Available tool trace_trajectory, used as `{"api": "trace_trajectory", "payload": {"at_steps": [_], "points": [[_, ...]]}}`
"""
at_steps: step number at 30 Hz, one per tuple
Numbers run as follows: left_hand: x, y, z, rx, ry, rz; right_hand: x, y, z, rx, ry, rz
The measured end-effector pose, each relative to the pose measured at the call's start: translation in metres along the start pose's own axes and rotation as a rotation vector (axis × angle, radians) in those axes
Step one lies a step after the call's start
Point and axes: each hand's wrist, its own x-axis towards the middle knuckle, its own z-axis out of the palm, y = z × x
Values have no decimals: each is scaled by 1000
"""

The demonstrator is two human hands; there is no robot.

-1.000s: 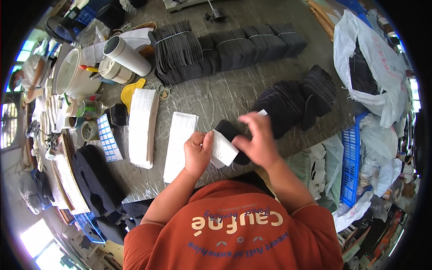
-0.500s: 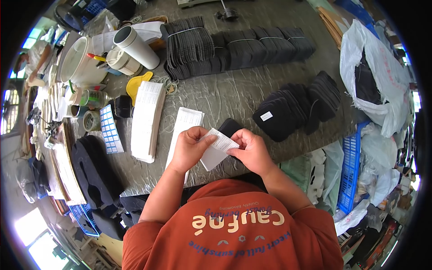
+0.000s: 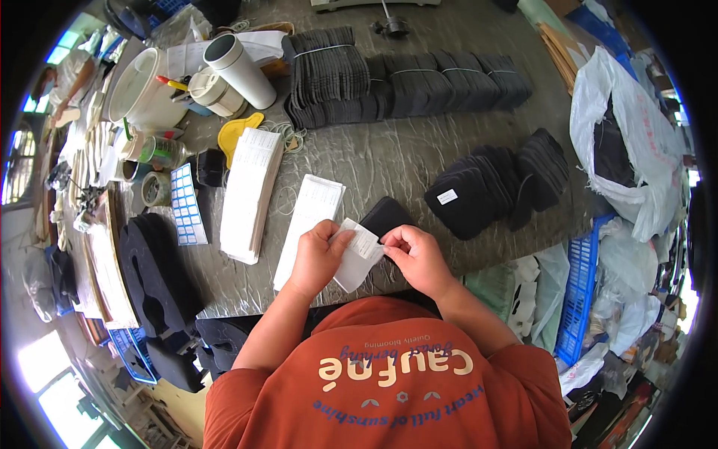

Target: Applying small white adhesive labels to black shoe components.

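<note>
label sheet (image 3: 357,253): white strip held low over the near edge of the bench (image 3: 404,161), just above the person's chest; both hands pinch it
left hand (image 3: 318,257): closed on the sheet's left side, thumb on top, fingers curled under
right hand (image 3: 416,258): thumb and forefinger nipped together at the sheet's right edge, seemingly picking at one small sticker; too small to be sure
change, 1.0 s: the right hand was then out over the fanned black pieces to the right; it has come back to the sheet
change, 0.5 s: both hands were already on the sheet; the grip looks much the same since, only drawn closer in
reading: one sticker looks placed, the next being lifted off the sheet
black piece (image 3: 385,215): 1, flat on the bench just beyond the hands, no sticker seen on it
fanned black pieces (image 3: 495,187): 1 spread group, right of centre; the top piece carries 1 small white sticker (image 3: 447,197)
bundled black stacks (image 3: 396,86): about 5 tied bundles in a row at the far side
white sheet piles: 2, a thin one (image 3: 310,224) touching the left hand's side and a thicker one (image 3: 250,194) further left
blue-and-white grid sheet (image 3: 185,203): 1
white cylinders (image 3: 238,71): 2, lying near a white bucket (image 3: 138,90)
white plastic bags (image 3: 624,142): at least 1 big one, far right
</note>
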Motion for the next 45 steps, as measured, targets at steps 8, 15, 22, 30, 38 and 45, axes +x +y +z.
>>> {"api": "trace_trajectory", "payload": {"at_steps": [8,15,22,30,38,45], "points": [[-13,0,-1,447,-235,400,29,15,-26,-46,135,40],[-23,-5,24,622,-301,601,37,31,-16,-217,106,42],[-23,-2,24,656,-326,584,37,34,-14,-267,107,32],[-20,8,29,789,-358,595,37,28,-12,-352,143,-39],[-16,14,36,889,-342,573,42,24,-10,-408,220,24],[-5,19,34,839,-384,548,48,36,-17,-620,308,-289]]}}
